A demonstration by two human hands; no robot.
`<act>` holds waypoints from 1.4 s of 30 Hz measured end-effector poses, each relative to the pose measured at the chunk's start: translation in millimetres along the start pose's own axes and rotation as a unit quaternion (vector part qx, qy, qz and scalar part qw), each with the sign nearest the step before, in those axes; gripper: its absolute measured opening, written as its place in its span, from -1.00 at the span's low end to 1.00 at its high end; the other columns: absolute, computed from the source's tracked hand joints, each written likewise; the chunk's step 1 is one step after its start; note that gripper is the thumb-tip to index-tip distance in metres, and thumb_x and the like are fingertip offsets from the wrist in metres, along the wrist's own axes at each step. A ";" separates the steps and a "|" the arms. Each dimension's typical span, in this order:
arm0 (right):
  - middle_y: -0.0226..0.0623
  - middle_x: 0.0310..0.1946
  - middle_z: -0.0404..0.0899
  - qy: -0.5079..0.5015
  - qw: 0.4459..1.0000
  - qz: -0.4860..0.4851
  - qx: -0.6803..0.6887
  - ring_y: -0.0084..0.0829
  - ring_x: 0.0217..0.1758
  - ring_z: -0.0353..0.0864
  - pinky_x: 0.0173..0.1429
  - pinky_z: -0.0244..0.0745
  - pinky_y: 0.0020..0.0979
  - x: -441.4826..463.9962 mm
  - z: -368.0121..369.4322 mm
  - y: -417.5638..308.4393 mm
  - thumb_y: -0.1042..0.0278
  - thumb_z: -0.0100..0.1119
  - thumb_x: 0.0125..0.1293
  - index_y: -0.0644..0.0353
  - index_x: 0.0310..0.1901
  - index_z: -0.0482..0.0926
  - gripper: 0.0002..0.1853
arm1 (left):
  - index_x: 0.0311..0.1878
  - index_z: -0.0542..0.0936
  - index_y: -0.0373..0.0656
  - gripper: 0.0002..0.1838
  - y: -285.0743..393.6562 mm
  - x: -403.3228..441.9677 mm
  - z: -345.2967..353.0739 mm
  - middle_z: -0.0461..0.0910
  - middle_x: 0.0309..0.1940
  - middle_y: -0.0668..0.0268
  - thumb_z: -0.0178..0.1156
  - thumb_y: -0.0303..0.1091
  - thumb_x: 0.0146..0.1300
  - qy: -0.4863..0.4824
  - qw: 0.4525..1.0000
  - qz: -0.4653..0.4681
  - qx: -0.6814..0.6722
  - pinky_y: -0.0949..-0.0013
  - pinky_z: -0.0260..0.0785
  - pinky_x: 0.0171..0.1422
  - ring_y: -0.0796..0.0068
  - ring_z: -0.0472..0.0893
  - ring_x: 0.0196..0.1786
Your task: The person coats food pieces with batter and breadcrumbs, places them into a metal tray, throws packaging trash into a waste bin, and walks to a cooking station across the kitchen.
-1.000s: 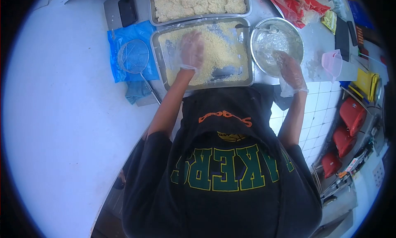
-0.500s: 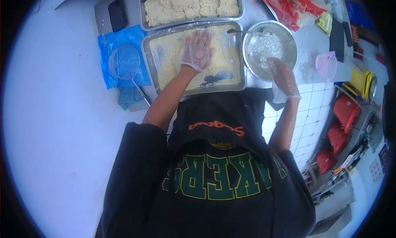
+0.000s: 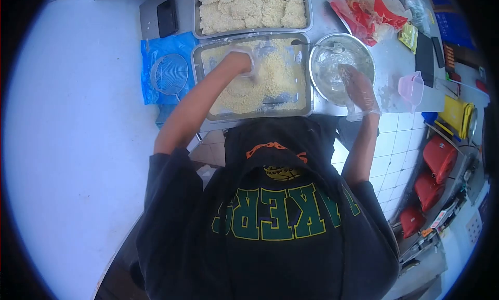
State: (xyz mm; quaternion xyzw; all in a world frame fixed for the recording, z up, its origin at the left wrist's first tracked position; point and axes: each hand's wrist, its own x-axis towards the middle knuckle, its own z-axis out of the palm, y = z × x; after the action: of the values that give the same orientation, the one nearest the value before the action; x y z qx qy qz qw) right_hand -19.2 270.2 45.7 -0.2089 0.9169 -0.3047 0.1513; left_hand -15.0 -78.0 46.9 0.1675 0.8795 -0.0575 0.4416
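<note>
My left hand (image 3: pixel 246 66), in a clear plastic glove, is low over the metal tray (image 3: pixel 200 95) of pale crumbs (image 3: pixel 273 74). Motion blur and the bent wrist hide its fingers. On the right, my gloved right hand (image 3: pixel 358 89) hangs over the near rim of a steel bowl (image 3: pixel 313 69), its fingers stretched out close together and coated with something pale. It holds nothing that I can see. A spoon (image 3: pixel 335 48) rests across the bowl's rim. Behind the crumb tray, a second tray (image 3: pixel 311 19) is full of crumb-coated pieces (image 3: pixel 249 9).
A wire strainer (image 3: pixel 169 74) lies on blue plastic (image 3: pixel 150 50) at the left, below a black phone (image 3: pixel 167 18). Right of the bowl are a pink cup (image 3: pixel 411 87), red packaging (image 3: pixel 364 14) and a yellow packet (image 3: pixel 408 36). Red stools (image 3: pixel 439 157) stand farther right.
My left hand has turned from palm up to bent downward over the crumbs, and its forearm is raised. The crumbs have shifted. My right hand remains over the bowl's near rim.
</note>
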 end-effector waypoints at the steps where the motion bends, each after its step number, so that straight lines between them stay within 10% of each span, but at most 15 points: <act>1: 0.06 -0.08 0.61 -0.002 1.000 0.005 0.009 0.04 0.02 0.57 0.08 0.43 -0.17 -0.2 -0.3 -3.0 0.37 0.04 0.36 0.27 0.05 0.56 -0.71 | -0.18 0.70 -0.17 -0.53 -3.9 2.7 4.7 0.69 -0.20 0.08 0.21 0.09 0.13 -0.040 0.999 0.011 0.007 0.04 0.50 -0.06 0.02 0.67 -0.13; 14: 0.05 -0.03 0.60 -0.012 0.999 0.026 0.026 0.03 0.07 0.56 0.15 0.43 -0.20 -10.3 10.6 -7.1 0.45 0.04 0.30 0.26 0.07 0.56 -0.68 | -0.13 0.62 -0.13 -0.76 -48.0 -57.2 49.1 0.66 -0.15 0.16 0.14 -0.29 0.17 0.162 0.974 0.129 0.093 0.00 0.32 0.26 0.08 0.65 -0.12; 25: 0.05 -0.03 0.58 -0.026 1.000 0.001 0.014 0.05 0.06 0.54 0.14 0.42 -0.14 -11.7 9.8 -5.8 0.43 0.00 0.31 0.25 0.08 0.54 -0.67 | 0.25 0.42 -0.03 -0.39 -2.2 -108.9 111.8 0.38 0.30 0.21 0.23 0.01 0.17 0.189 0.982 -0.006 -0.018 -0.01 0.09 0.45 0.18 0.29 0.40; 32: 0.09 -0.13 0.60 -0.018 1.000 -0.014 -0.012 0.09 -0.03 0.56 0.07 0.44 -0.09 -11.3 21.0 0.6 0.56 0.08 0.13 0.30 0.04 0.53 -0.62 | 0.33 0.40 0.10 -0.42 84.7 -7.8 114.5 0.24 0.43 0.19 -0.07 0.17 0.35 0.376 0.921 0.054 -0.087 -0.05 -0.06 0.52 0.14 0.20 0.47; 35: 0.06 -0.11 0.60 0.013 0.997 -0.081 -0.017 0.06 -0.01 0.56 0.09 0.45 -0.10 -13.0 15.3 3.0 0.54 0.12 0.13 0.31 0.05 0.52 -0.61 | 0.27 0.46 0.14 -0.51 93.5 42.1 109.2 0.31 0.37 0.22 -0.05 0.10 0.36 0.485 0.867 0.010 -0.111 -0.13 -0.01 0.47 0.09 0.24 0.43; 42: 0.08 -0.10 0.60 -0.015 0.999 -0.039 -0.023 0.08 0.01 0.56 0.10 0.46 -0.13 -13.6 11.2 -0.5 0.52 0.11 0.17 0.32 0.05 0.52 -0.63 | -0.09 0.64 0.00 -0.69 82.1 72.8 76.9 0.64 -0.21 0.10 -0.02 -0.09 0.34 0.349 0.911 0.037 -0.219 0.02 0.45 0.05 0.02 0.61 -0.09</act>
State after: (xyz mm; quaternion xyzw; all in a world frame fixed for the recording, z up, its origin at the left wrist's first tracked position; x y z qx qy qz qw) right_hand -2.7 270.7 39.5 -0.2527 0.9125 -0.2855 0.1484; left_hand 31.3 -2.5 -53.6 0.1083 0.9614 0.2145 0.1342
